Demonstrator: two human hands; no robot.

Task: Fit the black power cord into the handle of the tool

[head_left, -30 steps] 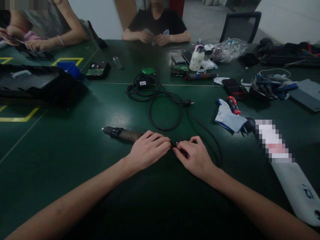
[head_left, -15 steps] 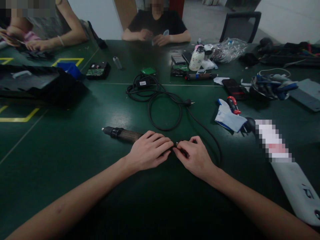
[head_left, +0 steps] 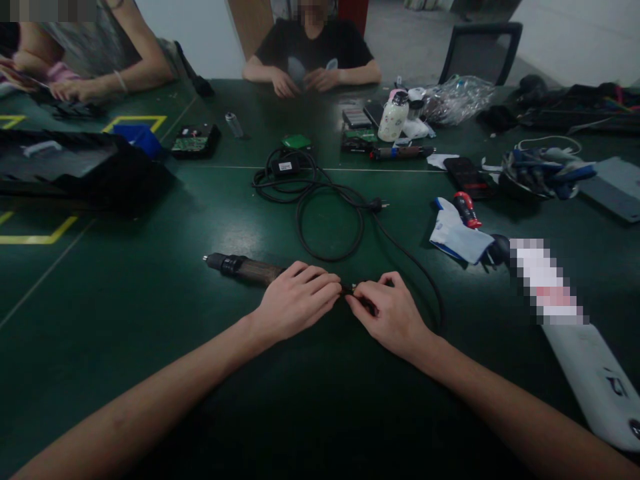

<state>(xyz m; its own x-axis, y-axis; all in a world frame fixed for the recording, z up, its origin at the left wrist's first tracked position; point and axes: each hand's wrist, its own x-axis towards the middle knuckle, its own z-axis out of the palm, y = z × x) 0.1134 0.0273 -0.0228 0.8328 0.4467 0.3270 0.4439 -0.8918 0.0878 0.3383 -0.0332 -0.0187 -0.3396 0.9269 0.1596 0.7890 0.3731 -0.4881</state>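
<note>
An electric screwdriver (head_left: 250, 269) lies on the green table, its bit end pointing left. My left hand (head_left: 299, 300) is wrapped over its rear half, which the palm and fingers hide. At its right end, my right hand (head_left: 387, 312) pinches a small dark connector (head_left: 349, 289), close to my left fingertips. Whether the connector is fully seated in the screwdriver I cannot tell. A black cable (head_left: 423, 263) runs from near my right hand up to loose coils and an adapter box (head_left: 286, 167). A plug (head_left: 379, 205) with metal prongs rests beside the coils.
On the right lie a red-and-black screwdriver (head_left: 467, 210), a white-and-blue glove (head_left: 457, 233) and a long white power strip (head_left: 585, 373). A black bin (head_left: 70, 173) stands left. Farther back are a bottle (head_left: 394, 119), another electric screwdriver (head_left: 404, 153) and two people (head_left: 320, 50) seated.
My left fingers have drawn slightly left and closer together, showing more of the dark connector. My right hand stays in place. The person opposite has moved their hands a little.
</note>
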